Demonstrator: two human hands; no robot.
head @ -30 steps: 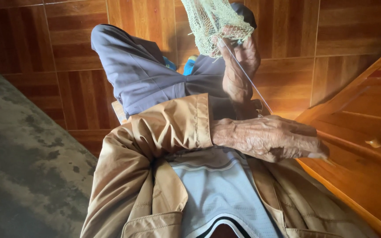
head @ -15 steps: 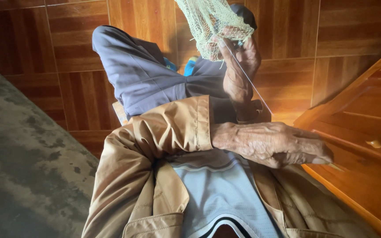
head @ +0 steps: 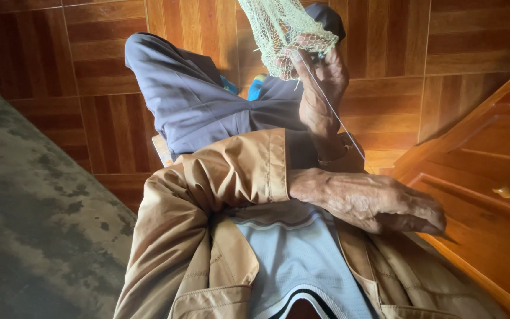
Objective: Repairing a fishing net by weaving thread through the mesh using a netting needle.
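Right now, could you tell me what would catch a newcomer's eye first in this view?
The pale green net bunched at the top centre stands out, gripped by the right hand against the brown wooden floor. A thin taut line runs from it down toward the left hand, which reaches across from a tan jacket sleeve at centre. A wooden cabinet fills the right edge.

Left hand (head: pixel 379 204) crossed over to right side, fingers pinched; right hand (head: pixel 323 88) raised ahead, fingers curled shut.
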